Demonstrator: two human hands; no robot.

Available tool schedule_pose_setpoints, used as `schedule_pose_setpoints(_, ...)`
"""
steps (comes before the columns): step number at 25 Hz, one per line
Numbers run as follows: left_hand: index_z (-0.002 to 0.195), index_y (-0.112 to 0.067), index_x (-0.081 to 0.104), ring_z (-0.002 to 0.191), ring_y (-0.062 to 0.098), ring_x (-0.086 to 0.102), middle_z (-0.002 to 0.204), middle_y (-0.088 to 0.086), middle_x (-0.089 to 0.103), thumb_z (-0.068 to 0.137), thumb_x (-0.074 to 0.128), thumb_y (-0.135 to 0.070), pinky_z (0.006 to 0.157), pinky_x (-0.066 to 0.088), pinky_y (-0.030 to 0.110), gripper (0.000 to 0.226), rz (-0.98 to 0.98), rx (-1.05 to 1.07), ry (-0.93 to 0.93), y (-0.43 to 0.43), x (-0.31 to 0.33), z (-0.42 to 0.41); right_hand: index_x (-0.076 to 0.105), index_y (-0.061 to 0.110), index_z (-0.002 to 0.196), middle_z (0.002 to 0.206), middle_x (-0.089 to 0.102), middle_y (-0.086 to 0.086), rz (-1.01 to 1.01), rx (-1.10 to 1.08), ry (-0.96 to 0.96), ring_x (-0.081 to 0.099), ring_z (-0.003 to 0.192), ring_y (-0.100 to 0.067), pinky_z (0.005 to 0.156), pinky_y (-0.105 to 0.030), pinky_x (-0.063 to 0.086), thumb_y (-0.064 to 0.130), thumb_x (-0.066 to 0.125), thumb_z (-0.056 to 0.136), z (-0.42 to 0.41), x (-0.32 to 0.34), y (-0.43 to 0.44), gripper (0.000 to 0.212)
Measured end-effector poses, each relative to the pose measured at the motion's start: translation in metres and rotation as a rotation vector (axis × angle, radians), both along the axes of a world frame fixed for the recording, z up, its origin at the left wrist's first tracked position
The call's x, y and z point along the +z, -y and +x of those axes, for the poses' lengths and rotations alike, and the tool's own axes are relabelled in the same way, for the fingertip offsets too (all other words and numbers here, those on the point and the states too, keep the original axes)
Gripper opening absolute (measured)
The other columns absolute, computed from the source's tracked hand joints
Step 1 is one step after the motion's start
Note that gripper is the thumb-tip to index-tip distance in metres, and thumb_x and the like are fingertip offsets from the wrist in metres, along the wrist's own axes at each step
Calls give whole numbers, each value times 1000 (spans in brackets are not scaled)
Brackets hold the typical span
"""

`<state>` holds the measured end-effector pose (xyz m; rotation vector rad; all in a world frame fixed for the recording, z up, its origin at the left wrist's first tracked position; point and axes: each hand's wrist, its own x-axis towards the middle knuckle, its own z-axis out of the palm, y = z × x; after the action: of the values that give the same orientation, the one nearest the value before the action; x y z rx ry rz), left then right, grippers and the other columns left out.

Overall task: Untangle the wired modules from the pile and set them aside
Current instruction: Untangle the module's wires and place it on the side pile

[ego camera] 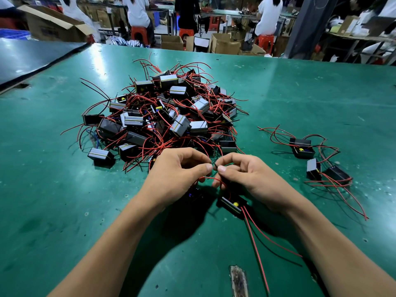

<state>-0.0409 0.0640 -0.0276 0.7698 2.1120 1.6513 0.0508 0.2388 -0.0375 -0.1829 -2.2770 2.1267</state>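
A big pile of black box modules with tangled red and black wires (162, 116) lies in the middle of the green table (53, 189). Just in front of it, my left hand (175, 174) and my right hand (246, 174) meet thumb to thumb, each pinching a thin wire. Below them hang two modules: one with a yellow part (232, 205) under my right hand, trailing long red wires toward me, and a dark one (195, 195) mostly hidden under my left hand. Three separated modules (315, 159) lie to the right.
A dark panel (32, 58) covers the table's far left corner. A worn bare patch (237, 279) marks the near edge. Beyond the table are cardboard boxes (222, 45), red stools and seated people in white.
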Motion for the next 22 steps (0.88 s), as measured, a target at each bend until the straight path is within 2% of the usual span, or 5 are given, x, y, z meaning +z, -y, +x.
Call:
schedule_pose_setpoints(5, 86, -18, 78, 76, 19, 72, 77, 1, 76, 83, 78, -17, 75, 58, 35, 3, 20, -2, -16, -2, 0, 3, 63, 10, 101, 83, 75, -8, -14, 17, -5, 64, 66, -9, 62, -15, 50, 12, 56, 100, 0, -2, -1, 7)
schedule_pose_setpoints(14, 81, -18, 76, 64, 7, 62, 73, 3, 73, 84, 77, -20, 66, 53, 27, 3, 25, 28, -79, -4, -2, 5, 61, 10, 103, 75, 71, -4, -35, 30, -1, 62, 63, -9, 60, -18, 49, 12, 55, 101, 1, 0, 1, 7)
schedule_pose_setpoints(18, 79, -19, 74, 59, 4, 58, 67, -2, 70, 86, 74, -20, 60, 48, 23, 7, -6, 10, -170, -5, -4, 5, 68, 16, 99, 86, 74, -6, 289, -68, -86, 66, 79, -15, 79, -38, 53, 12, 65, 97, 1, 2, 2, 6)
schedule_pose_setpoints(20, 78, -19, 73, 55, 1, 55, 63, -7, 68, 86, 73, -18, 57, 45, 18, 9, -27, 20, -246, -6, -6, 5, 70, 20, 99, 90, 75, 5, 443, -145, -213, 68, 85, -7, 85, -28, 54, 14, 71, 91, 2, 4, 5, 10)
schedule_pose_setpoints(22, 77, -18, 72, 51, -4, 52, 61, -10, 65, 86, 73, -14, 55, 41, 12, 9, -37, 20, -311, -7, -7, 6, 72, 21, 96, 85, 73, 10, 528, -193, -314, 66, 81, -4, 79, -17, 49, 22, 76, 87, 3, 5, 7, 11)
